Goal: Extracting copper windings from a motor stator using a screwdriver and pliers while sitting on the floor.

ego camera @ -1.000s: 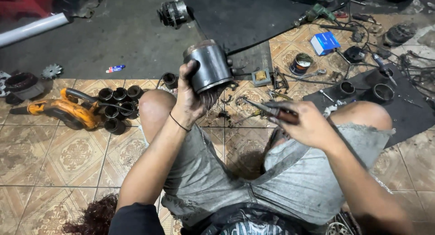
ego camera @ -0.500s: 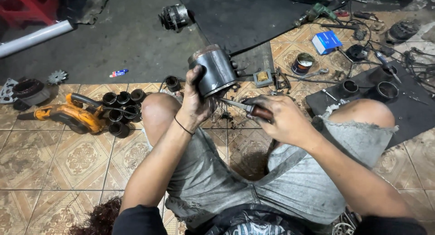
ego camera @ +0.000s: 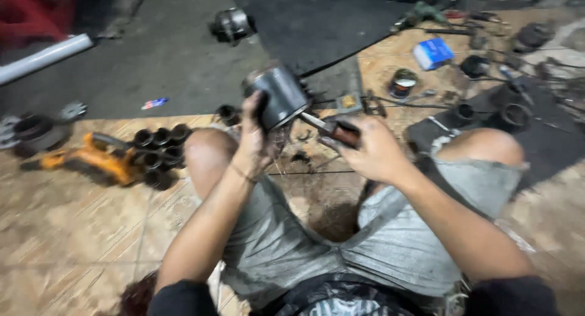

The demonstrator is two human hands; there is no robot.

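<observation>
We are sitting on the tiled floor [ego camera: 73, 231] with our knees apart, and our left hand [ego camera: 253, 133] is wrapped around the lower end of a dark metal cylinder [ego camera: 279, 97], holding it up in front of us above the left knee. The cylinder sticks up and away from the palm, tilted a little to the left, with its rim showing at the top. Our right hand [ego camera: 372, 151] is clenched on the brown handle of a tool [ego camera: 332, 130]; the tool's metal shaft points left and upward, and its tip meets the right side of the cylinder near its base, just beside our left fingers. The picture is blurred, so we cannot tell exactly where the tip touches.

To the left on the floor lies an orange power tool [ego camera: 91, 161], with a cluster of black sockets [ego camera: 159, 148] next to it. A blue box [ego camera: 432, 53] sits farther off to the right among scattered parts.
</observation>
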